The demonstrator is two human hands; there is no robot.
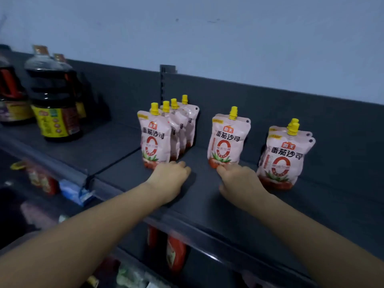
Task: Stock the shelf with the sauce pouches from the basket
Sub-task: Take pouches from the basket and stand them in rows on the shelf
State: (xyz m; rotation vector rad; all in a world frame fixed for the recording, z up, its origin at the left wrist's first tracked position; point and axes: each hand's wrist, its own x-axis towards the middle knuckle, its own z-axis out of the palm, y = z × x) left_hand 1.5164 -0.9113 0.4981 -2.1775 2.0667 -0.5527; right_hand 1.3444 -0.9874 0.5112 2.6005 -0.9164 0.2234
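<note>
Both loosely curled, empty, left hand (169,179) and right hand (241,181) rest on dark shelf (207,204) before upright pouches (227,140).

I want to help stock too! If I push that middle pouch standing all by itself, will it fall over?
Probably, yes. The middle pouch stands tall on a narrow base with nothing beside it, so a push up high would likely tip it. Its sides look soft and puffy, so it may squish a little. The right hand is down at its base, maybe steadying it.
</note>
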